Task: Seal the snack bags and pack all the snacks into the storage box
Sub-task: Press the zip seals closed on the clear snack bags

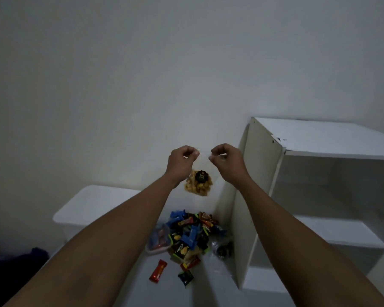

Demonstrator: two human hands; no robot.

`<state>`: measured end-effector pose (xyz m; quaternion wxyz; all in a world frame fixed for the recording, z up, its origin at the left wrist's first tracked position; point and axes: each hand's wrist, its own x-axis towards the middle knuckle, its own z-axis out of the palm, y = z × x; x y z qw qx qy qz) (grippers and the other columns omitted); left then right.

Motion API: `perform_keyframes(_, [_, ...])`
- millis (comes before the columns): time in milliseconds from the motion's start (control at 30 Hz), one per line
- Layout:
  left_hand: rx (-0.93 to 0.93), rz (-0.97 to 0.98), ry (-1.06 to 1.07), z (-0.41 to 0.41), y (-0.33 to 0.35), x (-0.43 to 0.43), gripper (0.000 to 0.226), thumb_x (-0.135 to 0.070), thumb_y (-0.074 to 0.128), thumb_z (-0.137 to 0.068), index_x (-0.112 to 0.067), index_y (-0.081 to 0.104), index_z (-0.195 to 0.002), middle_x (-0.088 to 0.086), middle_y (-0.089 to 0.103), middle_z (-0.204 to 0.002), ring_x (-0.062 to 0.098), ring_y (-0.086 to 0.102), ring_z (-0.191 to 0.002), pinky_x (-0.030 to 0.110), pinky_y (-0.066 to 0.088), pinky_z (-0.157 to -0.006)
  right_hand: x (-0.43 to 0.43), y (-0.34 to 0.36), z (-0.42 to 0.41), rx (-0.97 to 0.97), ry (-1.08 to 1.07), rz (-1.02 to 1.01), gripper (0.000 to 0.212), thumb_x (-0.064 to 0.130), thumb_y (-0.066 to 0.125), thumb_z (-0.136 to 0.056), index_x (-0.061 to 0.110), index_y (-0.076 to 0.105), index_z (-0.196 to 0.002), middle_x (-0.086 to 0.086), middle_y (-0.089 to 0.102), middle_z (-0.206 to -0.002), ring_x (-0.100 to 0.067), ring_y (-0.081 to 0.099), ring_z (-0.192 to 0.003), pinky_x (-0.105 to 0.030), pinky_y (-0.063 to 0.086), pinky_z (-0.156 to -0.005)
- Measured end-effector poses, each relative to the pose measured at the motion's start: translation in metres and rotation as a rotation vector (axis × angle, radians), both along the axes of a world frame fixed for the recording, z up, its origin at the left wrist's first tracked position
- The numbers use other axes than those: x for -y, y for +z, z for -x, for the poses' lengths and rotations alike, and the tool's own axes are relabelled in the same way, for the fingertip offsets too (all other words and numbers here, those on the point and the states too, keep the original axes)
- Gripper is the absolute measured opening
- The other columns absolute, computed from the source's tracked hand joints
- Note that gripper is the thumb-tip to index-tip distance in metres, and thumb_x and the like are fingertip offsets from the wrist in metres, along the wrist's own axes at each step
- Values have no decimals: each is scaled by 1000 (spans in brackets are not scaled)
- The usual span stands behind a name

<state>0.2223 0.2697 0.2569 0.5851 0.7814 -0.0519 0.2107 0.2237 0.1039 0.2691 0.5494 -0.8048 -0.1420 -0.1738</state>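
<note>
Both hands are raised in front of the wall, each with its fingers curled in and its fingertips pinched on the top edge of one clear bag. The left hand (182, 160) takes the left corner, and the right hand (226, 159) takes the right, with a short stretch of the mouth taut between them. The clear bag (198, 182) hangs free below them in the air, with pale yellow snacks and a round black label sagging at its bottom.

It looks light, with thin, limp, rather slippery film and crumbly contents. It is probably best held by the top strip alone, with the fingers sliding along the strip while the belly is left unsqueezed. Whether the mouth is closed yet cannot be told.

Well below, a pile of wrapped snacks (193, 233) lies on the white table (124, 289) beside a clear tub (159, 240). A red sweet (157, 271) and a dark packet (186, 278) lie nearer. A white shelf unit (319, 173) stands to the right.
</note>
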Motion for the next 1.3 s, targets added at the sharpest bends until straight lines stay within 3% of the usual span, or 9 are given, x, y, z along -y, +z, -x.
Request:
perform_keyframes(167, [62,60,-40,9,23,-9,12,-20,60,-95,-14,69,-99,-4,66,-89,10,60,-83,26,48,-78,-14,32,12,19,59,-55,26,6,74,-82,10,63,-105,-8,72,-88,-25,71,-84,-35,59,-78])
perform_keyframes(500, [130,13,-64,23,63,-48,16,-25,49,-100,-12,59,-104,-6,58,-96,9,51,-78,29,46,-77,-59,71,28,51,72,-122,30,8,73,-85,9,57,-110,-7,73,-84,-9,63,-66,-13,48,-54])
perform_keyframes(633, [164,2,-43,25,75,-67,15,-24,46,-102,-13,56,-104,-5,57,-98,12,51,-84,26,42,-73,-82,85,30,99,75,-63,32,9,73,-84,13,56,-112,-2,73,-81,-9,63,-70,-20,48,-61])
perform_keyframes(733, [173,-3,-44,25,81,-79,15,-24,47,-101,-14,57,-104,-4,59,-99,11,53,-88,26,43,-75,-92,93,30,159,72,7,36,12,75,-82,16,58,-113,3,73,-81,-12,65,-84,-27,50,-74])
perform_keyframes(933, [198,-26,-85,24,88,-101,14,-24,54,-98,-14,64,-101,-5,64,-96,12,58,-87,25,46,-74,-114,104,30,213,61,92,37,18,76,-83,17,57,-116,5,73,-84,-14,66,-98,-21,46,-78])
perform_keyframes(1067, [203,-4,-111,21,92,-111,14,-25,58,-96,-15,68,-100,-3,67,-97,13,60,-86,25,49,-78,-122,109,29,178,27,90,34,18,75,-84,20,57,-113,3,73,-84,-15,67,-96,-38,53,-89])
perform_keyframes(1167, [207,12,-130,17,94,-116,15,-25,60,-95,-15,69,-101,-3,69,-99,9,60,-85,23,49,-78,-127,112,24,164,-22,117,28,24,74,-84,27,57,-105,9,73,-83,-12,66,-95,-51,50,-93])
perform_keyframes(1300, [203,16,-158,14,95,-121,14,-25,62,-94,-15,70,-98,-3,69,-98,9,61,-85,22,48,-77,-131,111,19,154,-40,136,26,28,75,-82,31,56,-99,15,73,-81,-7,68,-87,-56,46,-96])
